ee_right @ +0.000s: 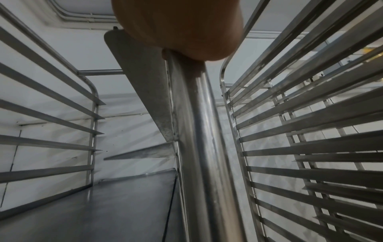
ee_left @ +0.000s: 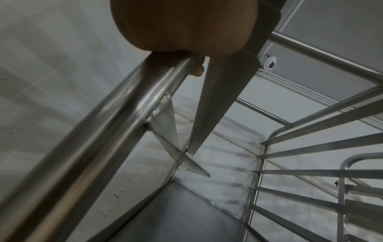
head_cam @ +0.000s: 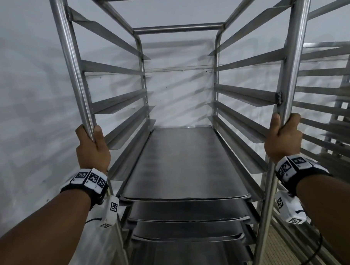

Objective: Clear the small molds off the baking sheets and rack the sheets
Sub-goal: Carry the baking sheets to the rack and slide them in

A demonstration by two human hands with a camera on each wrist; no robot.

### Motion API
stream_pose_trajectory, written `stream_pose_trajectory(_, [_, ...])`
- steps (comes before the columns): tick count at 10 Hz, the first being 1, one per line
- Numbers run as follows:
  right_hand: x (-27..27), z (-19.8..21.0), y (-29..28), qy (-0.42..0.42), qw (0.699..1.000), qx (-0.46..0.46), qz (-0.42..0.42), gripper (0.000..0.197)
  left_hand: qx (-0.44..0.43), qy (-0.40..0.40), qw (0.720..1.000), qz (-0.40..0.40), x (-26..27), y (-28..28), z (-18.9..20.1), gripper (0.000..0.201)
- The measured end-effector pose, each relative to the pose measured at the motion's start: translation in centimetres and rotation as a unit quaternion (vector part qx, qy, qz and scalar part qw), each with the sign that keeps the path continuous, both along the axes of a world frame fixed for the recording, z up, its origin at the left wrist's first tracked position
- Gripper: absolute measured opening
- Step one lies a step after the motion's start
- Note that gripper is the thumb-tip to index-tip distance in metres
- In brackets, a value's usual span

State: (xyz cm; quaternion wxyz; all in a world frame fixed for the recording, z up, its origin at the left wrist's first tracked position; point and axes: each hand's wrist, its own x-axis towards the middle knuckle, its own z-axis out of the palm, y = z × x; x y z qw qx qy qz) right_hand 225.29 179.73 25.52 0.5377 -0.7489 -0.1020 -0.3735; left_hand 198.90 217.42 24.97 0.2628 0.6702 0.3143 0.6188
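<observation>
A tall steel rack [head_cam: 177,29] stands in front of me against a white wall. Several dark baking sheets [head_cam: 183,164] lie stacked on its lower runners, with bare tops; no molds show. My left hand [head_cam: 91,148] grips the rack's front left post [head_cam: 72,62], thumb along the tube. My right hand [head_cam: 282,137] grips the front right post [head_cam: 295,63] the same way. In the left wrist view my palm [ee_left: 182,27] wraps the post [ee_left: 116,122]. In the right wrist view my palm [ee_right: 180,27] wraps the post [ee_right: 199,131], with the top sheet [ee_right: 103,209] below.
A second steel rack [head_cam: 333,97] with many empty runners stands close on the right, also in the right wrist view [ee_right: 311,131]. The white wall [head_cam: 28,98] is just behind and to the left. A strip of tan floor [head_cam: 283,245] shows between the racks.
</observation>
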Motion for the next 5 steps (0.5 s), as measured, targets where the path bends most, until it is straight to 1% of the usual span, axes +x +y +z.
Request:
stream_pose_trajectory(1, [-0.5, 0.4, -0.1, 0.024, 0.999, -0.030, 0.010, 0.050, -0.014, 0.015, 1.000, -0.010, -0.2, -0.6, 0.3, 0.057])
stream_pose_trajectory(2, [-1.1, 0.9, -0.7, 0.066, 0.995, -0.068, 0.010, 0.052, -0.043, 0.052, 0.998, -0.010, -0.5, -1.3, 0.9, 0.058])
stream_pose_trajectory(3, [-2.5, 1.8, -1.0, 0.115, 0.989, -0.087, 0.027, 0.050, -0.123, 0.098, 0.987, -0.007, -0.7, -2.5, 2.0, 0.059])
stream_pose_trajectory(4, [-4.3, 2.6, -0.2, 0.161, 0.981, -0.100, 0.029, 0.059, -0.214, 0.151, 0.965, 0.000, 0.2, -4.6, 4.7, 0.089])
stream_pose_trajectory(5, [-8.2, 0.8, 0.6, 0.148, 0.976, -0.153, 0.045, 0.087, -0.173, 0.189, 0.966, -0.024, 0.1, -7.8, 5.0, 0.096])
